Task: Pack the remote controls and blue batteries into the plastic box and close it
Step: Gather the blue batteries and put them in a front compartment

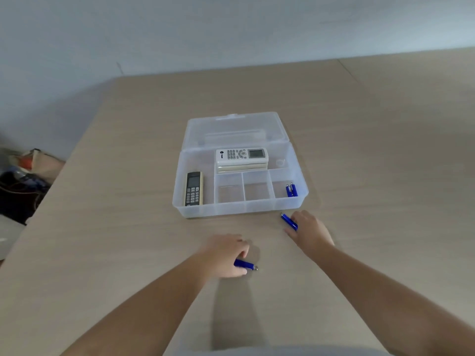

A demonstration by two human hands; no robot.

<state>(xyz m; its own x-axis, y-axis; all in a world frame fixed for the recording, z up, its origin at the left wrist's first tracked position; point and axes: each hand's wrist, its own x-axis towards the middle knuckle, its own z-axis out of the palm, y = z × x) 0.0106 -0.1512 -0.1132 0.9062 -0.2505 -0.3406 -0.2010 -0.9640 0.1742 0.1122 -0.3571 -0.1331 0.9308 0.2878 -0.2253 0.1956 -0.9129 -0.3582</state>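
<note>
A clear plastic box (241,209) stands open on the table, its lid (235,129) tilted back. White remote controls (241,154) lie stacked in its rear compartment. A black-and-gold remote (194,188) lies in the left compartment. Two blue batteries (291,190) rest in the front right compartment. My left hand (226,254) grips a blue battery (244,264) on the table in front of the box. My right hand (309,231) holds another blue battery (289,220) just off the box's front right corner.
The wooden table (128,176) ends at a wall behind the box. Bags and clutter (23,181) lie on the floor past the table's left edge. The two middle front compartments hold nothing.
</note>
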